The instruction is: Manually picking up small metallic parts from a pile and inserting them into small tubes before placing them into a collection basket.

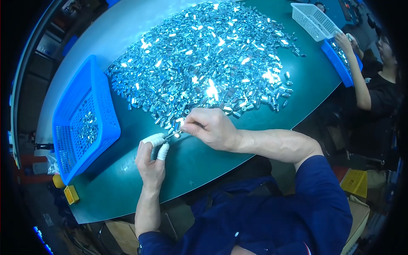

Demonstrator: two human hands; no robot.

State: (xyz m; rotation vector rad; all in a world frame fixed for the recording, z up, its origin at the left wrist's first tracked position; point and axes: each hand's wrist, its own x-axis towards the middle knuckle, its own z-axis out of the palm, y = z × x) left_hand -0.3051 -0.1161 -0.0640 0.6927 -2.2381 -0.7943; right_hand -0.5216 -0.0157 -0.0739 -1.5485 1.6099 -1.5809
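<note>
Near the front edge of the surface (204, 165), a small metal part (173, 135) is pinched between the left hand (151, 163), 2 fingertips capped white, and the right hand (212, 127); both grips are narrow. It could slip and be lost under the edge. Its shape is blurred by glare. Beyond, the pile (208, 59) could be scattered by a sleeve. The basket (85, 119) at the left edge is half hidden.
</note>
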